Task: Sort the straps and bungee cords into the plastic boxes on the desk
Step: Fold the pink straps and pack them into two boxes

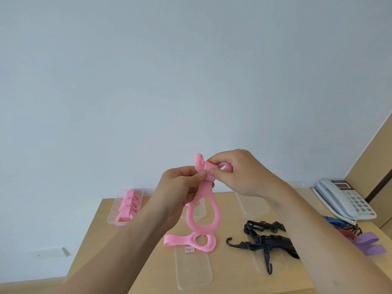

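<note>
A person's left grip (180, 187) and right grip (239, 172) meet in the air above the desk (131, 247), both clamped on the top of a pink strap (216, 211). The thumb and fingertips of each pinch a folded end, the two pinches almost touching. From there the strap hangs straight down, its long axis upright, opening into a wide teardrop loop whose lower curve hovers just above a second pink strap (174, 240) lying flat on the desk.

The likely destination, a clear plastic box (110, 218) already holding folded pink straps (127, 205), sits at the desk's far left corner, left of and beyond the hands. The left grip is the nearer of the two.

The held strap looks soft and rubbery (smooth, matt, thick-edged), so it should fold rather than spring back.

Another clear box (194, 270) lies empty near the front edge. Black straps with hooks (265, 240) sprawl to the right, and coloured bungee cords (356, 234) lie bunched beside a telephone (343, 200).
</note>
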`<act>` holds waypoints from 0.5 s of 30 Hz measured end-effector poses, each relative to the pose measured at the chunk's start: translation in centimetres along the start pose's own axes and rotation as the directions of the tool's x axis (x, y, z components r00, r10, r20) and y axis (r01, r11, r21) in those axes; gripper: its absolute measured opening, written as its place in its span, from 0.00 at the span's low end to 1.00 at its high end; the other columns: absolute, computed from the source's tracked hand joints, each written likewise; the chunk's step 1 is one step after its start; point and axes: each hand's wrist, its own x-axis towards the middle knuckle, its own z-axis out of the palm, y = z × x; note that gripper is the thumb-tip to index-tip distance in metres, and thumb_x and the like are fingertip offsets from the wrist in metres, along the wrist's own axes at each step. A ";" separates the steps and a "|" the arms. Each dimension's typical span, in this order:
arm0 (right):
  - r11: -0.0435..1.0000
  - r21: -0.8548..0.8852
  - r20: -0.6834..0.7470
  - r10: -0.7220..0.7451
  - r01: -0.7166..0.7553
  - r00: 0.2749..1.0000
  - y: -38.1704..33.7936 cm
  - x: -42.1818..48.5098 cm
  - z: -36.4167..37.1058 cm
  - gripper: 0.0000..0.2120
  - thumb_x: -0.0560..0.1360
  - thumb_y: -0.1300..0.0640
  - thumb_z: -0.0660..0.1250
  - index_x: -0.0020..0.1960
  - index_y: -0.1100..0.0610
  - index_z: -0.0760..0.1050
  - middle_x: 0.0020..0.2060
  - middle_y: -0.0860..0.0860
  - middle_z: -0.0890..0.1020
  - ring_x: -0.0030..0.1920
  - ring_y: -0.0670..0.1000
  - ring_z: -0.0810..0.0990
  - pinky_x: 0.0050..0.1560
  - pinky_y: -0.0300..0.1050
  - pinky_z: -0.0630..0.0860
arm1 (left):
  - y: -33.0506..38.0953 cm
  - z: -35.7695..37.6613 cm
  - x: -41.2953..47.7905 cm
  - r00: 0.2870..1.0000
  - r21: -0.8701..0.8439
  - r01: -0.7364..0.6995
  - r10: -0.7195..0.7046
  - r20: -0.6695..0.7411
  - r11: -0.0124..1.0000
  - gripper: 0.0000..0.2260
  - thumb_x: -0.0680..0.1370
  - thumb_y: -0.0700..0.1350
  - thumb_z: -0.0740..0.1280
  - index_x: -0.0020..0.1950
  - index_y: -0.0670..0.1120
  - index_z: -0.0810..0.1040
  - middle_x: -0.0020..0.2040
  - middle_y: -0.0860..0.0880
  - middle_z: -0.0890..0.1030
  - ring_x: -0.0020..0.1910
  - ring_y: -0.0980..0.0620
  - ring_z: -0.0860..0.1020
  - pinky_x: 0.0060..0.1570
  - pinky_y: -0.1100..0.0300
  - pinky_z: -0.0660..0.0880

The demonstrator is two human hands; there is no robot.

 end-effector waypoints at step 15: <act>0.986 0.159 -0.206 -0.007 0.041 0.978 0.4 -0.4 -0.1 0.04 0.74 0.58 0.72 0.45 0.50 0.85 0.39 0.42 0.85 0.42 0.46 0.80 0.45 0.48 0.77 | 0.2 0.2 -0.1 0.998 -0.034 0.053 -0.051 0.034 0.998 0.27 0.70 0.56 0.75 0.54 0.33 0.84 0.49 0.35 0.86 0.47 0.39 0.86 0.57 0.44 0.83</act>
